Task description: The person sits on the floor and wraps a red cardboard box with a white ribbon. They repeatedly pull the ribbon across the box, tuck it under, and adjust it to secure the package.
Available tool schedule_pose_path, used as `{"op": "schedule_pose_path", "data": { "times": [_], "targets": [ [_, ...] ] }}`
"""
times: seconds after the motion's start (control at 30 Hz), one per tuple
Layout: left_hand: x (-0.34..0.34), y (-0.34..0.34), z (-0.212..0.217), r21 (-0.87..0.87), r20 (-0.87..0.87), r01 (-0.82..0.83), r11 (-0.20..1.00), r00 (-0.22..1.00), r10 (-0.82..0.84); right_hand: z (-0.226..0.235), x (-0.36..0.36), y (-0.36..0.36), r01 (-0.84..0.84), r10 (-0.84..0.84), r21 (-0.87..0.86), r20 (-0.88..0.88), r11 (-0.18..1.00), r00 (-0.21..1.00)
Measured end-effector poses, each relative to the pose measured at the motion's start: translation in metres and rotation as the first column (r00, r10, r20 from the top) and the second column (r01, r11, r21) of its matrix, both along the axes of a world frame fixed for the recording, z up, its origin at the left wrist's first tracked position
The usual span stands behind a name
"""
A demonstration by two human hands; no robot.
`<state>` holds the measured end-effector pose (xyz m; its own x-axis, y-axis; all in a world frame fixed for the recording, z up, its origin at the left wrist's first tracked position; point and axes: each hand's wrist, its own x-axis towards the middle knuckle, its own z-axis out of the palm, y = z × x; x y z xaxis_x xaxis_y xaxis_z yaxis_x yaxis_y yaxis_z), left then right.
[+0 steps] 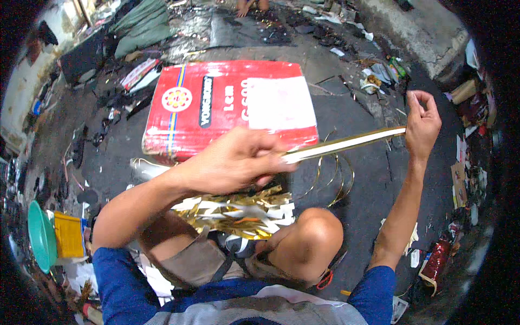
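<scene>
A narrow white strip with gold edges (346, 143) is stretched between my two hands, in front of the red box. My left hand (246, 158) pinches its left end, fingers closed. Farther right and higher, my right hand (423, 122) is closed round the other end. Thin gold strands (340, 184) hang in loops below the strip. Across my lap lies a heap of gold and white foil strips (238, 214), partly hidden by my left arm. The red cardboard box (216, 124) lies just beyond my left hand, with a white sheet (279, 103) on its top.
To the left stand a green basin (42, 236) and a yellow container (69, 234). Scraps and litter lie along both sides of the dark floor. A dark red packet (436, 261) lies at the lower right. Another person's hand (245, 7) shows at the top edge.
</scene>
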<state>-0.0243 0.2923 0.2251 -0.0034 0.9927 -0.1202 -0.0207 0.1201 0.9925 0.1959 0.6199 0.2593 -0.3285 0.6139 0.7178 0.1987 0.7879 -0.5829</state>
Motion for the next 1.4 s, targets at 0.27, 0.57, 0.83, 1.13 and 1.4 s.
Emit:
{"op": "schedule_pose_path", "data": {
  "times": [0.27, 0.57, 0.83, 1.13, 1.4],
  "targets": [
    [-0.05, -0.012, -0.005, -0.084, -0.239, -0.139, 0.987, 0.964, 0.115, -0.039, 0.034, 0.103, 0.629, -0.704, 0.318, 0.299, 0.71, 0.644],
    [-0.044, 0.12, -0.023, 0.151, -0.279, -0.137, 0.979, 0.944, 0.175, -0.05, -0.107, -0.029, -0.598, 0.834, -0.586, 0.318, 0.547, 0.452],
    [-0.064, 0.117, -0.051, 0.552, -0.611, -0.063, 0.832, 0.648, 0.455, -0.091, -0.114, -0.013, -0.559, 0.812, -0.624, 0.231, 0.546, 0.536],
    [-0.054, 0.12, -0.08, 0.751, -0.574, 0.093, 0.654, 0.581, 0.577, -0.124, -0.117, -0.003, -0.648, 0.834, -0.63, 0.0, 0.428, 0.552],
    [-0.051, 0.106, -0.076, 0.461, -0.888, 0.357, 0.813, 0.185, 0.422, -0.231, -0.092, 0.038, -0.709, 0.673, -0.688, -0.451, 0.156, 0.586]
  ]
}}
